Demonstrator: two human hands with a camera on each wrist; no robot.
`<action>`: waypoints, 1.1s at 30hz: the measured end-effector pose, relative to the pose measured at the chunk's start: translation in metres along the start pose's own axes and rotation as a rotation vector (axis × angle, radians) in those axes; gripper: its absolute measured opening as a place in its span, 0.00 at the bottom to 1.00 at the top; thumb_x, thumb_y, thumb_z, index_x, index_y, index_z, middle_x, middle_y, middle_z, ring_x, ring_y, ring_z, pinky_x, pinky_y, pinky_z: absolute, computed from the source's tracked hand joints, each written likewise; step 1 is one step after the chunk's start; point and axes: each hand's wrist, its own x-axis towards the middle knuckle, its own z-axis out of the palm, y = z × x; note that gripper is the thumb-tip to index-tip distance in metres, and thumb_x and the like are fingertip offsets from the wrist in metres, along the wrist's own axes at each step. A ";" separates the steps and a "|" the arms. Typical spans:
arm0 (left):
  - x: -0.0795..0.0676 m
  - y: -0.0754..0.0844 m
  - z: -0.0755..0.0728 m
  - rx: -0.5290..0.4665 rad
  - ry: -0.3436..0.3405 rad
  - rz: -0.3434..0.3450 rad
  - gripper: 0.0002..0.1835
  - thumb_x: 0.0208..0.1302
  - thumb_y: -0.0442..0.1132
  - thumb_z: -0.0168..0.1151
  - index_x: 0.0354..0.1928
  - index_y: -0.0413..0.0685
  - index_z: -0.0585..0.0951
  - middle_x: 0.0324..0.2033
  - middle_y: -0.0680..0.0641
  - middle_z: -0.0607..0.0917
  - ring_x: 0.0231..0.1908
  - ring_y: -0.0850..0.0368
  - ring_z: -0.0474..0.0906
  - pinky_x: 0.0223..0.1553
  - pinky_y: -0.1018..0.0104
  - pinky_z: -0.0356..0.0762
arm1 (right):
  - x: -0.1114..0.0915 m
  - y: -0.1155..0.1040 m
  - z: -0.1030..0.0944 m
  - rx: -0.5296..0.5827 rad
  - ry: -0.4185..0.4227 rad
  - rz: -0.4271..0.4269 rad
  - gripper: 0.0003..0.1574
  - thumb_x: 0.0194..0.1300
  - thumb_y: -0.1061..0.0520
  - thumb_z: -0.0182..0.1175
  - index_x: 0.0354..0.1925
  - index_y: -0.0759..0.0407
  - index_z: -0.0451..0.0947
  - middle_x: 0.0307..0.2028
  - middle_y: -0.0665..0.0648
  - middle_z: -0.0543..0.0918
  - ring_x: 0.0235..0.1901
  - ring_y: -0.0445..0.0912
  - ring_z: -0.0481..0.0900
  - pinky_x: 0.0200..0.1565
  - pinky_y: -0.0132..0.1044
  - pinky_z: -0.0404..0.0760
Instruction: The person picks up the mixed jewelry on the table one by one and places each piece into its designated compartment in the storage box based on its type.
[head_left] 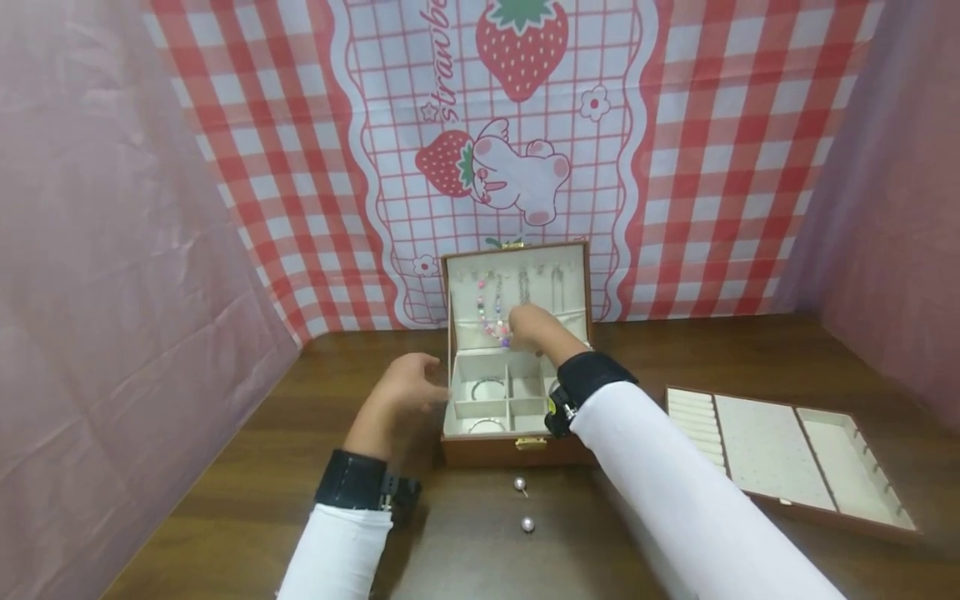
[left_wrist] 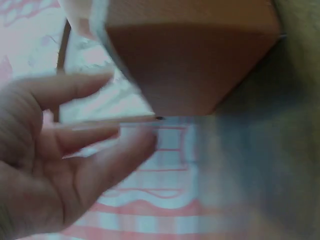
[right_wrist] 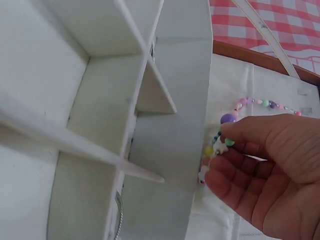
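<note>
An upright lid stands behind the jewelry box, with necklaces hanging along its inner side. My right hand reaches over the box to the lid. In the right wrist view its thumb and fingers pinch the lower part of a colorful beaded necklace, among small white and green beads. My left hand is beside the box's left wall, its fingers spread and loosely bent, holding nothing. Silvery bracelets lie in the box's left compartments.
Two pearl-headed pieces lie on the wooden table in front of the box. To the right rests a separate jewelry tray with a ring-roll section and further compartments. A checked strawberry cloth hangs behind.
</note>
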 end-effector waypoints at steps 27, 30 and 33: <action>0.058 0.066 0.000 0.445 0.107 0.280 0.13 0.61 0.38 0.63 0.46 0.40 0.86 0.41 0.44 0.87 0.44 0.48 0.81 0.49 0.58 0.78 | -0.014 0.012 -0.027 0.276 0.093 0.016 0.16 0.64 0.62 0.59 0.21 0.59 0.67 0.18 0.52 0.73 0.20 0.47 0.82 0.32 0.40 0.84; 0.066 0.065 0.002 0.504 0.046 0.338 0.15 0.61 0.37 0.63 0.49 0.39 0.85 0.44 0.43 0.86 0.48 0.48 0.81 0.52 0.59 0.77 | -0.016 0.016 -0.028 0.301 0.110 0.036 0.10 0.64 0.60 0.59 0.27 0.64 0.74 0.22 0.56 0.78 0.21 0.47 0.83 0.34 0.40 0.85; 0.072 0.065 0.004 0.542 -0.014 0.359 0.17 0.62 0.36 0.63 0.52 0.38 0.82 0.49 0.41 0.85 0.53 0.46 0.79 0.58 0.58 0.74 | -0.018 0.019 -0.029 0.335 0.128 0.068 0.11 0.66 0.58 0.60 0.31 0.66 0.77 0.23 0.57 0.81 0.21 0.46 0.83 0.36 0.41 0.85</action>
